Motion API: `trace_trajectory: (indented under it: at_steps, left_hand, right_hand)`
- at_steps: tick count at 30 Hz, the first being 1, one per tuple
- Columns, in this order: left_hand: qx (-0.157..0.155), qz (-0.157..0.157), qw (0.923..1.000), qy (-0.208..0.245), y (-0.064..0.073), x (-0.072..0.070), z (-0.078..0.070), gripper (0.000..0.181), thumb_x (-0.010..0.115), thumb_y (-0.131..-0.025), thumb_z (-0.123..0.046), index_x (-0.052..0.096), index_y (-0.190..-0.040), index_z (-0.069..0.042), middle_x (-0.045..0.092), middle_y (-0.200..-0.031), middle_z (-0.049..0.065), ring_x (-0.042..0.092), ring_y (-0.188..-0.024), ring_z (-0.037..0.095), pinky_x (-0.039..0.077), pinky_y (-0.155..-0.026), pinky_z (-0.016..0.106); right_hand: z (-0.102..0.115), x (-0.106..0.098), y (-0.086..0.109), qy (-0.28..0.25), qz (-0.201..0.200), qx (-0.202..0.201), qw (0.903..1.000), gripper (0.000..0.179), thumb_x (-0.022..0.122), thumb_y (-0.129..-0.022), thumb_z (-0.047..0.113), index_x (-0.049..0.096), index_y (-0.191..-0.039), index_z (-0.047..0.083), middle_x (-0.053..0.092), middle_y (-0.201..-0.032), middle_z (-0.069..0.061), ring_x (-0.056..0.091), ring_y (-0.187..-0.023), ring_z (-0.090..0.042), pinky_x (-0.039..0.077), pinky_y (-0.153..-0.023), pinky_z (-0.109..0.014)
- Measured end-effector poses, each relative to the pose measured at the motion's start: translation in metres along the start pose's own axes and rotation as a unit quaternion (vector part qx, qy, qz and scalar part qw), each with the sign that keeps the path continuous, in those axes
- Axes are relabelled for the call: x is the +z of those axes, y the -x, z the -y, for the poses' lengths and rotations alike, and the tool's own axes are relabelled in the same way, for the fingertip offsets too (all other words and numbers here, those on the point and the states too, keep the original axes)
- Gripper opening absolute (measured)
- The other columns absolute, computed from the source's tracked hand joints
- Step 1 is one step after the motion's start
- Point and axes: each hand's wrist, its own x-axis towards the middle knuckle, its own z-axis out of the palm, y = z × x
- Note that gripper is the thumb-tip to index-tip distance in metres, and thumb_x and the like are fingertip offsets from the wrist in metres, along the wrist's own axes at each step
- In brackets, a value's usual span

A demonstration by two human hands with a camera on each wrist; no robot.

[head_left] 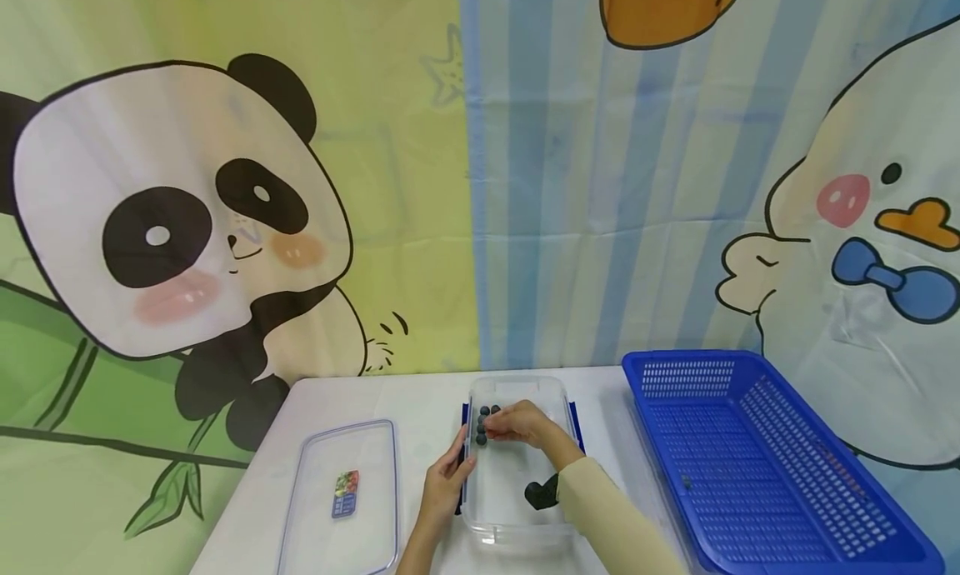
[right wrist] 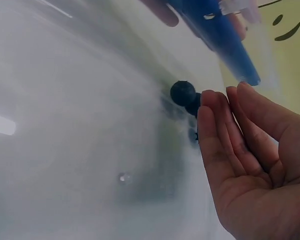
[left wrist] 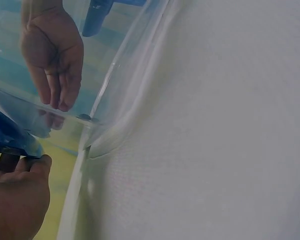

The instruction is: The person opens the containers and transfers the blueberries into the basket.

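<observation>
A clear plastic box (head_left: 517, 517) with blue side latches sits lidless on the white table. Inside, along its left wall, several dark blueberries (head_left: 482, 439) lie in a group. My left hand (head_left: 442, 485) grips the box's left side, thumb near the rim; the left wrist view shows its fingers at a blue latch (left wrist: 10, 132). My right hand (head_left: 527, 425) reaches into the box, its fingertips at the blueberries. In the right wrist view those fingers are nearly straight and cupped, with the thumb apart, and partly hide the blueberries (right wrist: 183, 93).
Left of the box lies its clear lid (head_left: 395, 475), with a small fruit-printed label (head_left: 346, 493). A large blue mesh basket (head_left: 697, 508) stands on the right. Beside the right sleeve is a black object (head_left: 540, 495), its kind unclear. A cartoon-printed curtain (head_left: 547, 183) hangs behind the table.
</observation>
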Motion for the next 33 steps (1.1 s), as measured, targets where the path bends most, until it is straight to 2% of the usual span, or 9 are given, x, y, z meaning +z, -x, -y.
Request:
trace_trajectory:
  at_steps: [4, 9, 14, 18, 21, 27, 33]
  left_hand:
    - [0.001, -0.004, 1.0, -0.006, 0.0, 0.0, 0.001, 0.053, 0.059, -0.09, -0.01, 0.038, -0.137, 0.001, 0.031, -0.145, 0.009, 0.025, -0.133, 0.027, 0.027, -0.104, 0.023]
    - [0.011, -0.005, 0.9998, -0.014, 0.001, 0.001, 0.001, 0.055, 0.06, -0.09, -0.013, 0.038, -0.137, 0.002, 0.031, -0.144, 0.012, 0.025, -0.132, 0.029, 0.028, -0.1, 0.015]
    - [-0.003, -0.005, 0.9999, -0.015, 0.002, 0.001, -0.002, 0.054, 0.059, -0.09, -0.012, 0.037, -0.137, 0.001, 0.03, -0.145, 0.011, 0.025, -0.133, 0.027, 0.026, -0.104, 0.022]
    - [-0.009, -0.006, 0.9998, -0.015, 0.003, 0.001, -0.003, 0.057, 0.061, -0.089, -0.019, 0.038, -0.138, 0.0, 0.03, -0.145, 0.011, 0.026, -0.133, 0.028, 0.026, -0.105, 0.028]
    - [-0.007, -0.003, 1.0, -0.004, 0.0, 0.0, 0.003, 0.058, 0.062, -0.089, -0.019, 0.038, -0.138, 0.0, 0.03, -0.145, 0.011, 0.025, -0.133, 0.029, 0.026, -0.105, 0.028]
    - [-0.003, -0.007, 1.0, 0.003, -0.007, -0.004, 0.024, 0.056, 0.062, -0.089, -0.02, 0.039, -0.139, -0.008, 0.031, -0.146, 0.004, 0.026, -0.133, 0.024, 0.028, -0.102, 0.018]
    - [0.022, -0.005, 0.9997, -0.01, -0.008, -0.005, 0.029, 0.053, 0.059, -0.091, -0.016, 0.039, -0.139, -0.006, 0.031, -0.146, 0.007, 0.026, -0.133, 0.026, 0.028, -0.101, 0.014]
  right_hand:
    - [-0.005, 0.001, -0.004, -0.008, -0.007, 0.021, 0.9997, 0.018, 0.068, -0.08, 0.0, 0.067, -0.095, -0.01, 0.069, -0.082, -0.014, 0.067, -0.076, -0.022, 0.057, -0.074, -0.034]
    - [-0.008, 0.002, -0.006, -0.018, -0.011, 0.046, 0.9987, 0.017, 0.068, -0.079, -0.002, 0.067, -0.094, -0.011, 0.069, -0.082, -0.014, 0.067, -0.076, -0.022, 0.056, -0.075, -0.035]
    - [-0.012, -0.001, -0.008, -0.023, -0.003, 0.055, 0.9982, 0.018, 0.067, -0.078, -0.007, 0.066, -0.095, -0.013, 0.069, -0.083, -0.016, 0.067, -0.074, -0.021, 0.057, -0.074, -0.035]
    - [-0.016, -0.002, -0.009, -0.019, 0.008, 0.061, 0.9979, 0.018, 0.067, -0.078, -0.009, 0.066, -0.096, -0.012, 0.069, -0.083, -0.017, 0.067, -0.072, -0.022, 0.057, -0.073, -0.036]
    - [-0.018, -0.002, -0.011, -0.017, 0.004, 0.067, 0.9976, 0.018, 0.068, -0.077, -0.009, 0.067, -0.095, -0.011, 0.069, -0.082, -0.017, 0.067, -0.072, -0.023, 0.057, -0.072, -0.036]
    - [-0.019, 0.002, -0.012, 0.007, 0.006, 0.069, 0.9976, 0.017, 0.071, -0.075, -0.006, 0.069, -0.091, -0.008, 0.069, -0.083, -0.015, 0.068, -0.073, -0.023, 0.057, -0.07, -0.034]
    - [-0.018, 0.004, -0.012, 0.009, 0.025, 0.075, 0.9969, 0.016, 0.07, -0.076, -0.005, 0.068, -0.092, -0.009, 0.069, -0.084, -0.014, 0.068, -0.075, -0.022, 0.057, -0.072, -0.034]
